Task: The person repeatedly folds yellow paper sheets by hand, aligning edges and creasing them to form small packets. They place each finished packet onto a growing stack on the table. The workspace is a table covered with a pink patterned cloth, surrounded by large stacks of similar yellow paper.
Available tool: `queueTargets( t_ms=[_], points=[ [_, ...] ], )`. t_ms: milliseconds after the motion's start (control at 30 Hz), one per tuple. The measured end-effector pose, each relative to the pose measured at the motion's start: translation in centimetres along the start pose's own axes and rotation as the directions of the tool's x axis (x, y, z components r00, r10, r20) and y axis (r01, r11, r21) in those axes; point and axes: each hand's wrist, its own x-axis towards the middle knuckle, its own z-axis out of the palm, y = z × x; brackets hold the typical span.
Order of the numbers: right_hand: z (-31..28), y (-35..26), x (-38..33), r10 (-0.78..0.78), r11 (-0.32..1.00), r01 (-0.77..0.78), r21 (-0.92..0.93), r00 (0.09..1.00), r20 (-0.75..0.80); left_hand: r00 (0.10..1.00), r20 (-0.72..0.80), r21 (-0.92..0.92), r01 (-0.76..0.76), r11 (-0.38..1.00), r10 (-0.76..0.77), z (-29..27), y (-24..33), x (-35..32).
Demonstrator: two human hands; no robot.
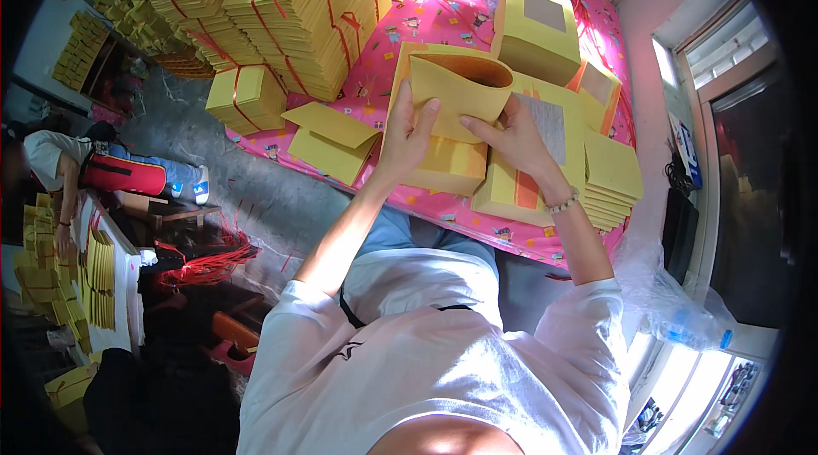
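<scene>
1. The worktop point(443, 16), under a pink printed cloth, is crowded. Tied bundles point(290, 12) of yellow paper fill its far left, and loose yellow sheets point(328, 144) lie at its near edge. I'd keep the folding up in the air, over the middle, so nothing snags on them.

2. A made-up yellow box point(537, 29) stands at the far side, and flat pieces point(609, 178) are stacked at the right, just beside the right wrist. They would serve as a pattern for how the finished shape should look.

3. The sheet point(456, 89) in work is held above the worktop between both hands, curled so its top edge opens into a rounded mouth. The curl looks springy; it would be best to press each crease firmly before letting go, or it may open again.

4. The left hand point(407, 135) grips the sheet's left edge, thumb in front and fingers behind. It should hold steady as the anchor.

5. The right hand point(511, 135) pinches the sheet's lower right side, fingers closed on the paper. This hand seems better placed to guide the fold, sliding along the edge rather than tugging.
</scene>
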Motion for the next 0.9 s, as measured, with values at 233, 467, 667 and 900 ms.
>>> queueTargets(
  t_ms=[233,467,667,900],
  points=[
    [0.4,-0.6,0.4,0.006,0.991,0.001,0.133,0.999,-0.047,1.0,-0.015,0.053,-0.014,0.999,0.014,-0.1,0.1,0.2],
    [0.4,-0.8,-0.2,0.02,0.99,-0.015,0.139,0.999,-0.031,0.994,0.047,-0.008,0.103,0.995,-0.103,0.1,2.9,0.6],
    [0.4,-2.0,0.0,0.109,0.98,-0.097,0.171,0.992,-0.057,0.966,-0.028,0.009,0.256,0.967,-0.255,0.2,3.7,1.0],
    [0.3,-2.3,0.5,0.26,0.938,-0.24,0.249,0.964,-0.053,0.847,0.066,-0.074,0.531,0.844,-0.527,-0.6,4.0,2.9]
  ],
)
